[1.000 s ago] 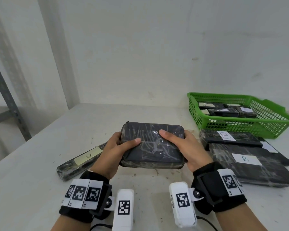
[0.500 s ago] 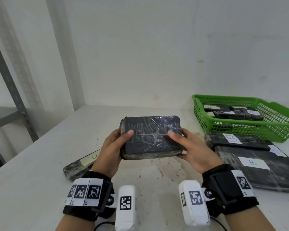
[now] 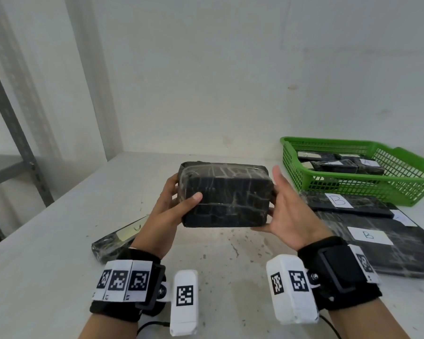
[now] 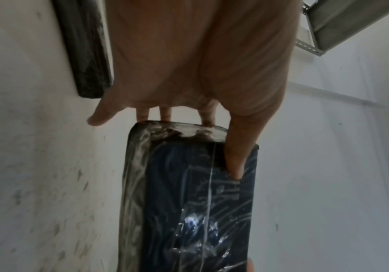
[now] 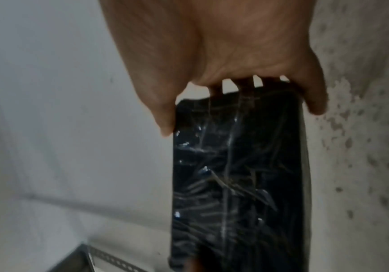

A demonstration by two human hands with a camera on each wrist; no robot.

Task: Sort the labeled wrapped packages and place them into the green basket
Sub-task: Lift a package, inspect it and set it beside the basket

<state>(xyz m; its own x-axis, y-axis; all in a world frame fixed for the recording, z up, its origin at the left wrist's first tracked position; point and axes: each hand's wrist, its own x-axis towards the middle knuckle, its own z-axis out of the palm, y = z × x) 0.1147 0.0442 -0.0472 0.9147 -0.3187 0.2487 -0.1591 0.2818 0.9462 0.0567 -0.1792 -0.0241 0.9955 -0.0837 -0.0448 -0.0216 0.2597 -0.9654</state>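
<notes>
A wrapped package [image 3: 224,195] sits mid-frame above the table [image 3: 59,241], between the left hand [image 3: 168,211] and right hand [image 3: 289,214]. The basket [image 3: 402,182], at right, holds packages [image 3: 338,163]; two B-labelled packages [image 3: 367,231] lie before it. Another package [image 3: 115,238] lies lower left.

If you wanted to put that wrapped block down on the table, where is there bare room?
Bare table lies straight below the block, between the long package on the left and the B packages on the right, also behind the block toward the wall. The right side is crowded: packages lie right up to the green basket, itself partly filled.
</notes>
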